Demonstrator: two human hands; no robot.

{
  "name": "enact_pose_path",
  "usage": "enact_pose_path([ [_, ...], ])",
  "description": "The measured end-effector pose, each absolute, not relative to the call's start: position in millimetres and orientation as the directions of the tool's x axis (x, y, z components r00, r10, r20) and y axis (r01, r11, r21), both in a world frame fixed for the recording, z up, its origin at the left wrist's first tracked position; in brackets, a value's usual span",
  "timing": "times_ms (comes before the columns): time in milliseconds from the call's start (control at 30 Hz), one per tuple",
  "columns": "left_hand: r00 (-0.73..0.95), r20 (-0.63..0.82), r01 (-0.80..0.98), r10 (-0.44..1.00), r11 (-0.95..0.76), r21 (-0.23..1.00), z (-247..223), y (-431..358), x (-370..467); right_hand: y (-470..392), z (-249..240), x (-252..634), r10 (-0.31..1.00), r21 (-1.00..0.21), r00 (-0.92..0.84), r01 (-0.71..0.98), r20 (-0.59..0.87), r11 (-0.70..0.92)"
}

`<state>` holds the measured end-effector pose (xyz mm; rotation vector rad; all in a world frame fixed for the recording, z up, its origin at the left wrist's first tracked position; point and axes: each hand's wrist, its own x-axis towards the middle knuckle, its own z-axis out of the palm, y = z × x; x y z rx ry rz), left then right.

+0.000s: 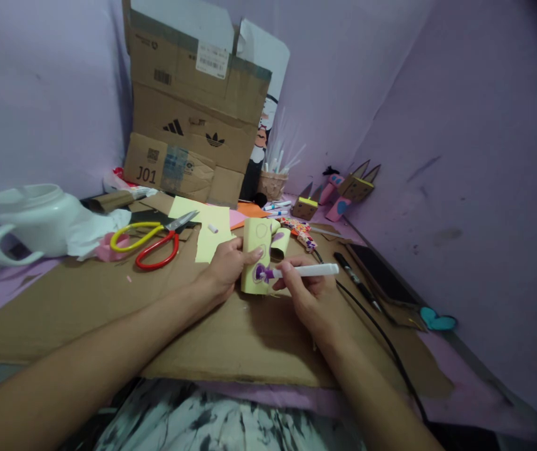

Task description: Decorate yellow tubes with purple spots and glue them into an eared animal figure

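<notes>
My left hand (227,269) grips a yellow paper-covered tube (250,285), its thumb across the front. Drawn ovals show on the tube, and the lowest is partly filled with purple. In my right hand (309,291) is a white marker (318,270), held like a pen, with its purple tip at the filled oval. Just behind the tube lies a second yellow paper roll (281,241) with a purple patch. To the left, yellow paper (209,244) carries a small marker cap (212,228).
Scissors (160,241) with yellow and red handles lie left, near a white teapot-like jug (33,219). A flattened cardboard box (193,119) stands behind. A black cable (376,322), black pen (357,282) and dark phone-like slab (381,272) are on the right.
</notes>
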<state>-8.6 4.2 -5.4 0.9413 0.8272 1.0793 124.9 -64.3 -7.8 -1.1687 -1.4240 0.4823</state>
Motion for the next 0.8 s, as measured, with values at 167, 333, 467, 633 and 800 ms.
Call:
enact_pose_path([
  [167,0.262,-0.095,-0.327,0.96,0.181,0.927,-6.5,4.6,-8.7,-63.4,-10.7,126.8,0.822,-0.817,0.207,0.385,0.53,0.429],
  [333,0.274,-0.08,-0.343,0.959,0.175,0.923,-8.1,6.0,-8.7,-63.1,-11.1,125.6,0.84,-0.827,0.191,0.383,0.507,0.412],
  [467,0.272,-0.084,-0.351,0.959,0.18,0.919,-7.7,5.8,-8.6,-63.7,-9.9,125.1,0.847,-0.829,0.18,0.381,0.501,0.409],
  [633,0.275,-0.087,-0.359,0.958,0.186,0.914,-6.8,4.8,-8.1,-64.0,-9.3,124.1,0.845,-0.817,0.164,0.4,0.509,0.415],
  [800,0.286,-0.085,-0.356,0.955,0.188,0.916,-6.9,5.2,-8.7,-63.2,-10.6,123.4,0.853,-0.828,0.151,0.372,0.5,0.42],
])
